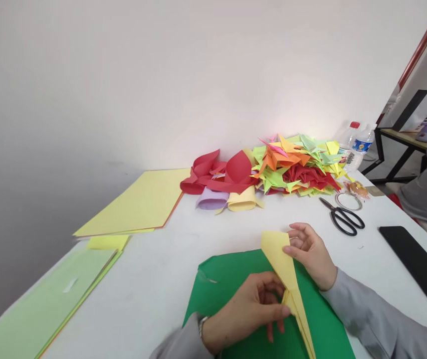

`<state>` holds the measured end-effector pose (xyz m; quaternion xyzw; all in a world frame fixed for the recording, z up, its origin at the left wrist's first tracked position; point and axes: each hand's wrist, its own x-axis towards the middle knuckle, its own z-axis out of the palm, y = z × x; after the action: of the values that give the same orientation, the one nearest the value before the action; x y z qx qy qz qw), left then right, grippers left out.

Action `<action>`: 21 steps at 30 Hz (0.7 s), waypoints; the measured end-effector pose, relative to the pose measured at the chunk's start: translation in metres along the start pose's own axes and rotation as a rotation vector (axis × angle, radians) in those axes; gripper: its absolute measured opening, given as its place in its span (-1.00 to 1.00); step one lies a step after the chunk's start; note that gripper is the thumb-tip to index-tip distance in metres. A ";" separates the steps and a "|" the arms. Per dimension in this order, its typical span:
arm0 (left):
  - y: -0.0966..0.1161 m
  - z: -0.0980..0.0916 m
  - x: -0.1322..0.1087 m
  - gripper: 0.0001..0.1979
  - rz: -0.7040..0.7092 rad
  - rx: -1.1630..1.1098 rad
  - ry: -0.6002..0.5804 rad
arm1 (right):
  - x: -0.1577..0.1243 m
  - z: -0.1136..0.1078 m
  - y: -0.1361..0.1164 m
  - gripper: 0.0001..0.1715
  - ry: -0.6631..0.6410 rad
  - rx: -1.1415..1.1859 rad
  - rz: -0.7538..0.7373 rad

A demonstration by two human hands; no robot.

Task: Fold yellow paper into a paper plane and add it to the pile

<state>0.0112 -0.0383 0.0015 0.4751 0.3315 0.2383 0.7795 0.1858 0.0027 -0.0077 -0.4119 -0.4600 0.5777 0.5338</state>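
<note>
A long, narrow folded piece of yellow paper (287,276) lies over a green sheet (221,289) on the white table (161,269). My left hand (247,311) pinches the yellow paper near its lower middle, thumb and fingers closed on its edge. My right hand (311,254) holds the upper part of the same paper, fingers curled against its right side. Both wrists wear grey sleeves.
A pile of folded colourful paper shapes (292,164) and curled red, lilac and yellow sheets (221,184) sit at the back. Yellow sheets (142,202) and green sheets (45,304) lie left. Scissors (342,217), a tape ring (348,201), bottles (359,147) and a black phone (419,262) lie right.
</note>
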 end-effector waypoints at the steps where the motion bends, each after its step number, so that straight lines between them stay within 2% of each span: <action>1: 0.000 0.001 0.001 -0.64 0.017 -0.010 0.037 | -0.002 0.002 0.000 -0.30 -0.027 -0.004 -0.003; 4: 0.004 -0.002 0.001 -0.66 0.078 -0.012 0.184 | -0.010 0.007 0.001 -0.21 -0.037 -0.111 -0.047; 6: 0.007 -0.005 0.001 -0.66 0.138 -0.004 0.306 | -0.015 0.008 0.002 -0.20 -0.018 -0.315 -0.136; 9: 0.008 -0.009 0.003 -0.64 0.203 0.006 0.457 | -0.021 0.006 0.004 -0.39 -0.102 -0.643 -0.328; 12: 0.006 -0.010 0.004 -0.58 0.158 -0.009 0.423 | -0.021 0.001 0.005 -0.63 -0.247 -0.849 -0.529; 16: 0.002 -0.009 0.005 -0.42 0.040 -0.030 0.330 | -0.015 -0.009 0.006 -0.56 -0.271 -1.089 -0.693; 19: 0.002 -0.009 0.000 -0.64 0.015 0.158 0.340 | -0.007 -0.018 0.007 -0.53 -0.270 -1.228 -0.755; 21: 0.005 -0.011 -0.007 -0.76 0.141 0.395 0.369 | -0.002 -0.023 0.009 -0.55 -0.275 -1.274 -0.797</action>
<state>-0.0018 -0.0341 0.0045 0.5883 0.4739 0.3051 0.5798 0.2062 0.0027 -0.0217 -0.3674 -0.8806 0.0105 0.2991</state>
